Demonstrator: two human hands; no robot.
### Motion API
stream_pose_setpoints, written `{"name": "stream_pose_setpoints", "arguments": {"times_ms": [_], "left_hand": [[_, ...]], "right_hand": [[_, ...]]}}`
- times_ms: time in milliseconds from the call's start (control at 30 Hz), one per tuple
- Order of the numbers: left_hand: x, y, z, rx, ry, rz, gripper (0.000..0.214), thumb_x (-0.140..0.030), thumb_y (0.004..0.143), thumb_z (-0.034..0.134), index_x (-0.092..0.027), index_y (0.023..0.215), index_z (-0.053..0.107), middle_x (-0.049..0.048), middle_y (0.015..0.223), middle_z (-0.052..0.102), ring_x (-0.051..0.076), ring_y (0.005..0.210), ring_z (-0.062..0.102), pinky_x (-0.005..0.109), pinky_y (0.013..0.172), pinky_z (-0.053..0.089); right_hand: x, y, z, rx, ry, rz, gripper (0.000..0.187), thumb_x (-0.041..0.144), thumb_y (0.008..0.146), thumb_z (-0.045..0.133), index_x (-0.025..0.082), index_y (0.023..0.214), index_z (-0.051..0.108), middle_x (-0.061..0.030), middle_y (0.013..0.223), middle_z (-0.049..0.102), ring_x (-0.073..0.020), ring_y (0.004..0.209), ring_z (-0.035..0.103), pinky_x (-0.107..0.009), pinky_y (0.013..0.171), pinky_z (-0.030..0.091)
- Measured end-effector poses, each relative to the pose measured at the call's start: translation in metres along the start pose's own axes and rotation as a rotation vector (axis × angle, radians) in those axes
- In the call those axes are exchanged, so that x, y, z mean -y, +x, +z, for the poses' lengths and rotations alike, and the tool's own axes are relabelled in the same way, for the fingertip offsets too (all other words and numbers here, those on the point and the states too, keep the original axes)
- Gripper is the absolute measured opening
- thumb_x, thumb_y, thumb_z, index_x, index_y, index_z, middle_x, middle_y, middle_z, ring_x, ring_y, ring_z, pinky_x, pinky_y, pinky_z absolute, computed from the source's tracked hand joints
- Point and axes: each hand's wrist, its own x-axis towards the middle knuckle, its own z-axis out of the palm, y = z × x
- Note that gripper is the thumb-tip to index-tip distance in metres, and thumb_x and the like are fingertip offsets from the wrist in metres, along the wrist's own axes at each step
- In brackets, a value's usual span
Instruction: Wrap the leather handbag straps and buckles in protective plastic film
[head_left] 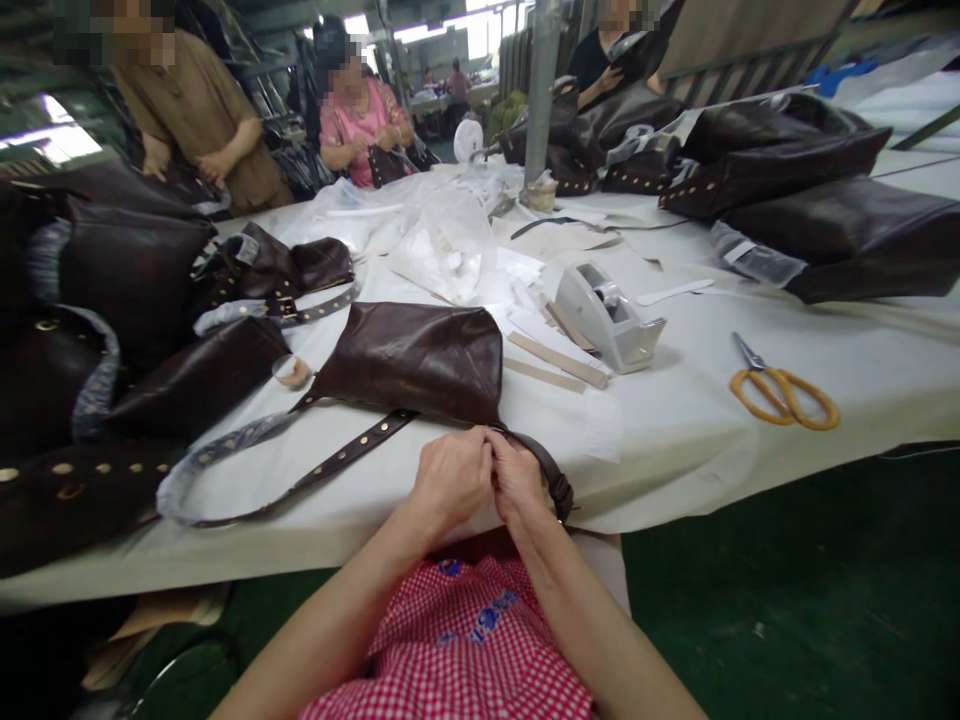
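The dark brown leather bag point(416, 360) lies on its side on the white-covered table point(675, 440), near the front edge and at 12 o'clock from the person. Its body looks made up. A studded strap point(330, 465) loops out at 7 to 8 o'clock from it, with clear film point(184, 485) wrapped over one stretch and the rest bare. At the bag's 4 o'clock corner, a short dark strap with a buckle point(559, 492) hangs by the table edge. The work at that corner seems unfinished, since both hands are busy there; whether this strap is already fastened, I cannot tell.

The left hand point(454, 475) is curled closed, and the right hand point(517, 475) is closed against it, fingertips meeting. Both appear to grasp the bag's corner where the buckled strap joins; the knuckles hide the exact pinch.

Farther out from the bag, a small round clear item point(291, 372) sits at 9 o'clock, card strips point(559, 360) and a tape dispenser point(619, 320) at 3 o'clock, and yellow-handled scissors point(784, 395) beyond those. Crumpled plastic point(442, 240) spreads at 12 to 1. More bags lie piled at 10 o'clock and at 2, with co-workers standing behind.
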Motion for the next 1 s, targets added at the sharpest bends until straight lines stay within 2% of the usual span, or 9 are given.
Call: {"name": "stream_pose_setpoints", "arguments": {"times_ms": [100,200,267,333,500,633,733,867,1000], "left_hand": [[0.021,0.009,-0.013,0.155,-0.52,-0.035,0.028,-0.02,0.087,0.044,-0.014,0.083,0.071,0.007,0.08,0.072,0.018,0.071,0.065,0.026,0.065,0.047],[0.04,0.023,-0.014,0.28,-1.008,-0.276,0.015,-0.019,0.073,0.06,-0.012,0.08,0.071,0.004,0.067,0.069,0.013,0.056,0.06,0.024,0.056,0.047],[0.047,0.03,-0.008,0.311,-1.194,-0.386,0.014,-0.02,0.066,0.069,-0.011,0.075,0.07,0.0045,0.064,0.069,0.014,0.055,0.061,0.025,0.057,0.05],[0.049,0.033,-0.001,0.307,-1.261,-0.429,0.016,-0.022,0.061,0.074,-0.011,0.071,0.068,0.0051,0.062,0.069,0.015,0.057,0.063,0.027,0.059,0.051],[0.045,0.033,0.001,0.266,-1.034,-0.343,0.016,-0.027,0.065,0.072,-0.012,0.064,0.067,0.0006,0.056,0.065,0.01,0.05,0.056,0.02,0.049,0.042],[0.042,0.033,-0.007,0.372,-0.847,-0.258,0.019,-0.028,0.07,0.066,-0.011,0.061,0.066,-0.0002,0.053,0.062,0.007,0.043,0.046,0.018,0.042,0.032],[0.038,0.033,-0.009,0.397,-0.82,-0.267,0.015,-0.022,0.072,0.059,-0.013,0.06,0.062,-0.0002,0.052,0.06,0.008,0.042,0.048,0.018,0.041,0.033],[0.032,0.03,-0.005,0.28,-0.645,-0.273,0.014,-0.02,0.073,0.055,-0.015,0.06,0.057,-0.0039,0.046,0.051,0.008,0.037,0.043,0.018,0.038,0.031],[0.031,0.025,-0.003,0.154,-0.442,-0.186,0.015,-0.02,0.075,0.053,-0.014,0.063,0.061,-0.0038,0.045,0.05,0.009,0.038,0.045,0.017,0.039,0.029]], "right_hand": [[0.0,-0.001,0.0,0.01,0.141,0.13,0.028,0.039,0.055,0.073,0.02,0.06,0.053,0.0106,0.043,0.037,-0.0049,0.037,0.025,-0.021,0.036,0.014],[0.001,-0.001,0.001,0.023,0.182,0.16,0.033,0.039,0.051,0.076,0.019,0.062,0.052,0.0116,0.044,0.036,-0.0028,0.037,0.022,-0.019,0.037,0.008],[0.002,-0.002,0.001,0.037,0.181,0.159,0.034,0.04,0.052,0.076,0.018,0.063,0.053,0.0105,0.045,0.039,-0.0027,0.037,0.023,-0.019,0.037,0.008],[0.001,-0.002,0.001,0.049,0.178,0.15,0.034,0.041,0.052,0.077,0.018,0.063,0.054,0.0098,0.045,0.04,-0.0031,0.038,0.025,-0.019,0.037,0.008],[-0.002,-0.003,0.0,0.043,0.162,0.129,0.034,0.041,0.054,0.078,0.019,0.062,0.053,0.0106,0.043,0.036,-0.0038,0.038,0.025,-0.019,0.037,0.01],[0.0,-0.004,-0.001,0.052,0.137,0.137,0.034,0.041,0.054,0.078,0.018,0.061,0.054,0.01,0.043,0.038,-0.0042,0.038,0.027,-0.019,0.037,0.011],[0.004,-0.005,-0.003,0.065,0.15,0.155,0.036,0.041,0.051,0.079,0.017,0.062,0.055,0.0083,0.046,0.045,-0.004,0.038,0.032,-0.018,0.036,0.014],[0.005,-0.009,-0.007,0.065,0.142,0.141,0.038,0.048,0.055,0.076,0.016,0.064,0.059,0.0043,0.054,0.055,-0.0051,0.038,0.04,-0.019,0.035,0.016],[0.002,-0.01,-0.009,0.106,0.105,0.08,0.037,0.048,0.056,0.077,0.016,0.068,0.063,0.0049,0.053,0.055,-0.0048,0.037,0.04,-0.019,0.036,0.017]]}}
